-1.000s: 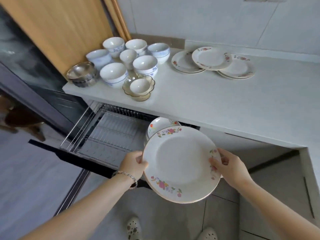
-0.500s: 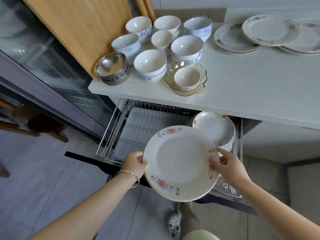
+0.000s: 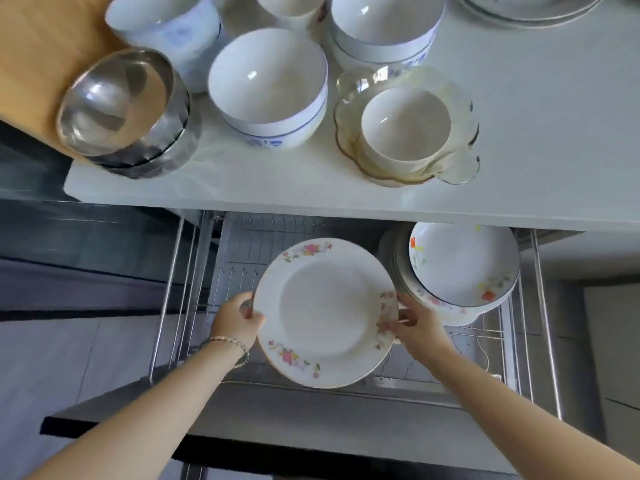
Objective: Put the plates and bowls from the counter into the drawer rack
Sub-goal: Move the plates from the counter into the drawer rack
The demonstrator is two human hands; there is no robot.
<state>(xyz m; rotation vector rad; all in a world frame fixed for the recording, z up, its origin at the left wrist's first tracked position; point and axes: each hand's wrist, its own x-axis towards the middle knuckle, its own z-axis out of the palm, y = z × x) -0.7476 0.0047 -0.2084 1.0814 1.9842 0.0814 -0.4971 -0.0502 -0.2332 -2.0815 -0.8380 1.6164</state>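
Head view shows the left hand [image 3: 234,320] and right hand [image 3: 417,327] gripping opposite rims of a floral plate [image 3: 325,313], fingers curled round its edges. Both forearms reach forward, holding it tilted above the open drawer rack [image 3: 214,271], beside stacked plates [image 3: 460,268] already inside.

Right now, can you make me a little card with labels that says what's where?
Held: flowered plate, over the open drawer rack
Left hand: grips the plate's left rim
Right hand: grips its right rim
In rack: stack of flowered dishes, right side
On counter: steel bowls, white bowls, small bowl inside a glass dish
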